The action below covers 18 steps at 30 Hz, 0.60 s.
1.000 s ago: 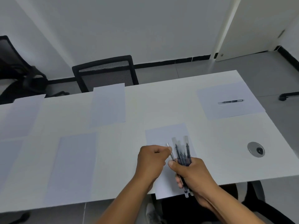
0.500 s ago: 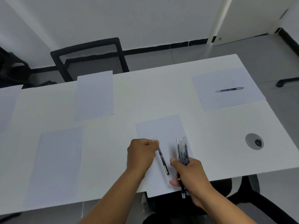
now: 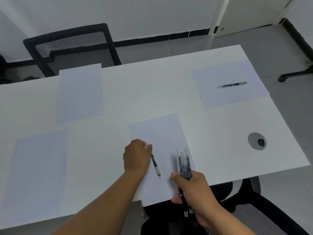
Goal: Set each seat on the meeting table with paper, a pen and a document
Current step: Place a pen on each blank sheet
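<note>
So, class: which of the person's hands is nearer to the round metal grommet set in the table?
The right hand. It grips a bundle of pens at the near table edge, below and left of the grommet. The left hand lies farther left, holding a single pen.

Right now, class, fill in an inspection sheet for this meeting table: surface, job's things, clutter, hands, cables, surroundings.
Surface: white table with round grommet.
Job's things: four paper sheets visible; far right sheet carries a pen; near sheet gets single pen; no documents seen.
Clutter: nothing seen.
Hands: left hand pinches the single pen; right hand grips pen bundle.
Cables: nothing seen.
Surroundings: mesh chair opposite; white walls.
</note>
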Each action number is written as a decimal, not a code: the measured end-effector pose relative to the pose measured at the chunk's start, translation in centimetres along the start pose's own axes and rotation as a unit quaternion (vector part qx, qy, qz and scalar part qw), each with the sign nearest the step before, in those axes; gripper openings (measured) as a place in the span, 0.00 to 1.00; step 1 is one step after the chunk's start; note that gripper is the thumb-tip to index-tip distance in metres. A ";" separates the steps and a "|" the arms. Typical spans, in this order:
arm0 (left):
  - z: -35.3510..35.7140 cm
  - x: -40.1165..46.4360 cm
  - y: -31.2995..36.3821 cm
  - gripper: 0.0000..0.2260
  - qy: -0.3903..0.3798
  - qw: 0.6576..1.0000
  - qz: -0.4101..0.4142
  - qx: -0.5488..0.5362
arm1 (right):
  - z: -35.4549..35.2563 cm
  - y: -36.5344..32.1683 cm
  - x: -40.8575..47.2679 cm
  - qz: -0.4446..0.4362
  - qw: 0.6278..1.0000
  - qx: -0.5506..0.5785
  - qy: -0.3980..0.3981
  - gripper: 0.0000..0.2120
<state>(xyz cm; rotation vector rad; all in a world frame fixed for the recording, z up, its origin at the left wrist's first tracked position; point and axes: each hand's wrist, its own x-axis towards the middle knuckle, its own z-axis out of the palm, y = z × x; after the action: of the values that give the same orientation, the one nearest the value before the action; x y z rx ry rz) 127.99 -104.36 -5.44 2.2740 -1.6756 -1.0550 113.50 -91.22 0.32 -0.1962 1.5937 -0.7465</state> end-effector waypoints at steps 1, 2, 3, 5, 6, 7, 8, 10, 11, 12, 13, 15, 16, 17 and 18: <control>0.1 0.2 -0.1 0.13 0.000 1.000 0.001 0.006 | -0.1 -0.2 -0.2 0.003 1.000 -0.004 0.000 0.09; 0.1 0.2 -0.1 0.11 0.000 1.000 0.003 0.011 | -0.1 -0.4 -0.3 0.005 1.000 -0.008 0.001 0.09; 0.0 0.2 -0.1 0.11 0.002 1.000 0.003 0.014 | -0.2 -0.6 -0.4 0.004 1.000 -0.010 0.001 0.09; -0.1 0.2 0.0 0.11 0.003 1.000 0.007 0.013 | -0.1 -0.9 -0.6 0.000 1.000 -0.010 -0.005 0.09; -0.2 0.3 0.0 0.11 0.003 1.000 0.008 0.012 | -0.1 -0.9 -0.5 -0.001 1.000 -0.009 -0.008 0.09; -0.2 0.3 0.0 0.11 0.003 1.000 0.007 0.013 | 0.0 -0.9 -0.4 -0.002 1.000 -0.009 -0.010 0.10; -0.2 0.4 0.0 0.11 0.001 1.000 0.007 0.014 | 0.0 -0.8 -0.3 -0.003 1.000 -0.008 -0.010 0.10; -0.1 0.8 -0.3 0.11 -0.002 1.000 0.009 0.017 | 0.1 -0.6 -0.1 -0.004 1.000 -0.010 -0.008 0.13; -0.1 0.9 -0.3 0.11 -0.003 1.000 0.008 0.019 | 0.1 -0.6 0.0 -0.004 1.000 -0.012 -0.007 0.14; -0.1 0.9 -0.4 0.11 -0.004 1.000 0.005 0.018 | 0.1 -0.5 0.0 -0.006 1.000 -0.017 -0.006 0.14; -0.3 0.9 -0.4 0.12 -0.005 1.000 0.002 0.016 | 0.2 -0.4 0.0 -0.008 1.000 -0.024 -0.007 0.15; -0.5 0.8 -0.5 0.14 -0.005 1.000 -0.002 0.010 | 0.2 -0.3 0.0 -0.016 0.999 -0.033 -0.007 0.16; -0.7 0.6 -0.6 0.15 -0.003 1.000 -0.004 0.008 | 0.3 -0.2 0.0 -0.019 0.999 -0.037 -0.008 0.15; -0.9 0.5 -0.7 0.15 -0.004 1.000 -0.005 0.007 | 0.4 -0.1 0.0 -0.022 0.999 -0.038 -0.009 0.14; -1.0 0.4 -0.8 0.16 -0.004 1.000 -0.005 0.006 | 0.5 0.0 0.0 -0.023 0.999 -0.037 -0.011 0.11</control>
<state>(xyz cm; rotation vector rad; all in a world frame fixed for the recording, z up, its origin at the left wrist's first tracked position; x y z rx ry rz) 129.33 -104.73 -5.27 2.2914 -1.6799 -1.0596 113.95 -91.42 0.34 -0.2943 1.6017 -0.7189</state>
